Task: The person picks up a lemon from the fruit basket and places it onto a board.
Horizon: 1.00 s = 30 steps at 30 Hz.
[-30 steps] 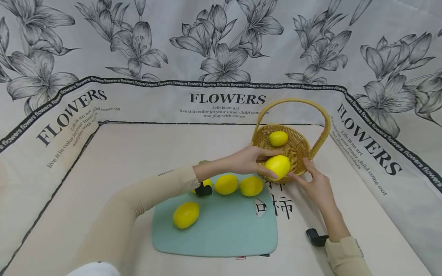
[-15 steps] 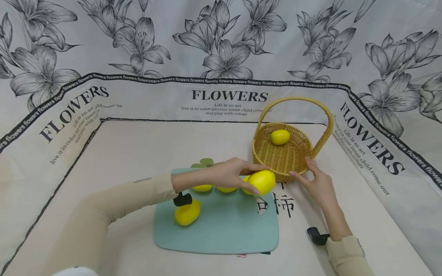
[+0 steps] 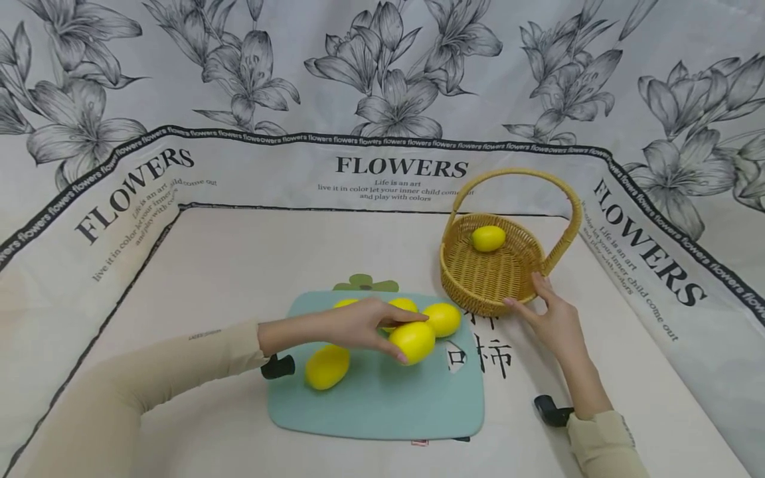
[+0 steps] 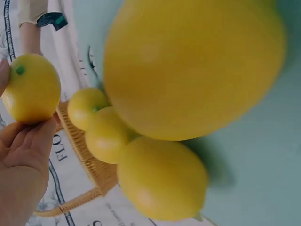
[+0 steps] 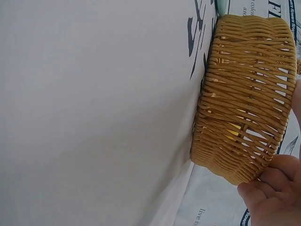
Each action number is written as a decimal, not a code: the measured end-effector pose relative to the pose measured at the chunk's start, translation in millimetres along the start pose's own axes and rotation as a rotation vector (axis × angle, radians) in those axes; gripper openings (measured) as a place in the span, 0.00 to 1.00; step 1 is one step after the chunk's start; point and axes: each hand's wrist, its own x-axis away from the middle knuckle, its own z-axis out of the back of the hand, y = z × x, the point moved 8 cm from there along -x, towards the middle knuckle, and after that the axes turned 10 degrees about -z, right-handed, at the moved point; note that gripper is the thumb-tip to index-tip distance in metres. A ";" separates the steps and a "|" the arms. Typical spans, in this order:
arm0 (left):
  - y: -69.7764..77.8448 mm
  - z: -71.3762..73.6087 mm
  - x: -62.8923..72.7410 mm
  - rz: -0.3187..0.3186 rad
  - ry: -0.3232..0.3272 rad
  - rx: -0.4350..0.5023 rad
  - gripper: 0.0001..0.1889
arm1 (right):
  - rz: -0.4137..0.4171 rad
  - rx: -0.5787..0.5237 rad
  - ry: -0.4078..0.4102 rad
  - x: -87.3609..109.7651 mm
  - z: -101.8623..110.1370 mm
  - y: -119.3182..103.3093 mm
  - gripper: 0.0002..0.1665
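My left hand (image 3: 358, 323) pinches a yellow lemon (image 3: 412, 343) between thumb and fingers, above the teal cutting board (image 3: 412, 413). In the left wrist view the green tip of this held lemon (image 4: 33, 89) shows. Several more lemons lie on the board: one lemon (image 3: 442, 320) at the back right, others partly behind my left hand, and a lemon (image 3: 327, 367) nearer the front left. My right hand (image 3: 552, 325) grips the near right rim of the wicker basket (image 3: 472, 297). A single lemon (image 3: 489, 238) sits inside it at the back.
The basket's tall arched handle (image 3: 521, 172) stands upright. Dark printed characters (image 3: 495, 356) and a green printed shape (image 3: 364, 283) mark the pale tabletop beside the board. Behind rises a flower-printed cloth wall (image 3: 394, 169).
My left hand has drawn back from over the basket toward the left with the lemon still in its grasp, now above the board. My right hand stays on the basket.
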 end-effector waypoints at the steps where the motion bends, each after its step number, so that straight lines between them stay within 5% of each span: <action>1: -1.7 -1.1 3.7 0.004 -0.005 0.004 0.40 | 0.001 -0.002 -0.001 0.0 0.0 -0.2 0.52; 11: -17.3 -14.4 29.8 0.068 -0.087 -0.029 0.40 | 0.000 -0.004 0.005 1.0 2.0 -0.5 0.52; 30: -31.8 -22.1 42.4 0.046 -0.104 -0.081 0.39 | 0.012 -0.006 0.012 -0.9 -0.3 -0.9 0.51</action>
